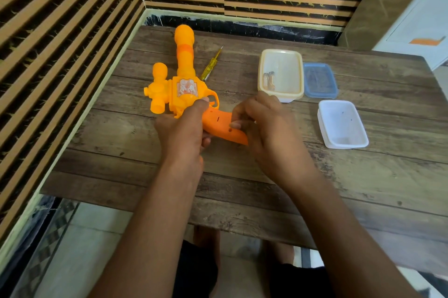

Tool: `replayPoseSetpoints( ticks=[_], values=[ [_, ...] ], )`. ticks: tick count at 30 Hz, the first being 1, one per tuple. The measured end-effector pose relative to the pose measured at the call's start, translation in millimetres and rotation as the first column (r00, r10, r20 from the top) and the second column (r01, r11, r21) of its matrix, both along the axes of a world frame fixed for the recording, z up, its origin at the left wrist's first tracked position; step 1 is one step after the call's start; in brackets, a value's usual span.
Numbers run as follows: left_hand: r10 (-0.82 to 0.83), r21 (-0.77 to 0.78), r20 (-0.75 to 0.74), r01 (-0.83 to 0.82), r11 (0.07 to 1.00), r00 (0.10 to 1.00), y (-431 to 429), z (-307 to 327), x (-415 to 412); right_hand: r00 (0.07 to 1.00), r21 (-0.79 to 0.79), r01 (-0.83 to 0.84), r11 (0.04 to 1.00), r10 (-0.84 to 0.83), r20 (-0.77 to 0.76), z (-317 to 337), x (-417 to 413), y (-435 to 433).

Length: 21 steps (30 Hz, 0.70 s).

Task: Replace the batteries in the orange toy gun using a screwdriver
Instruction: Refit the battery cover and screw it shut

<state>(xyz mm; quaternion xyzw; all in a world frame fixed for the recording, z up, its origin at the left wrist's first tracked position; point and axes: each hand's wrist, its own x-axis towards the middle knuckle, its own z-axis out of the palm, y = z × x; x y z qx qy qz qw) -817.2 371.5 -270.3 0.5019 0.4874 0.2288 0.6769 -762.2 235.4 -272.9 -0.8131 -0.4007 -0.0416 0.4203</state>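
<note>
Orange plastic toy gun (184, 84), left of centre on the wooden table (242, 188), barrel pointing far. My left hand (184, 128) grips the body at the handle (223, 125); my right hand (261, 123) curls its fingers round the handle's right edge. I judge it light, hollow, stiff and slick, best held at the handle. A screwdriver (211, 65) lies just right of the barrel. A cream box (281, 74), blue box (320, 80) and white box (341, 123) stand to the right, obstructing nothing.
</note>
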Motion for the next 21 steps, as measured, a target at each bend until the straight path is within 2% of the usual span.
replayPoseSetpoints(
  ticks=[6, 16, 21],
  values=[
    [0.005, 0.015, 0.011, -0.005, 1.000, 1.000, -2, 3, 0, 0.998, -0.034, -0.055, 0.998, 0.054, -0.014, -9, 5, 2],
    [0.007, 0.019, 0.015, -0.007, 1.000, 1.000, -3, 3, -1, 0.992, -0.088, -0.018, 0.996, 0.029, 0.123, -12, 2, 9],
    [0.009, 0.016, -0.002, -0.009, 1.000, 1.000, -1, 2, 0, 0.989, -0.097, -0.015, 0.995, 0.029, 0.144, -15, 1, 11]
  ],
)
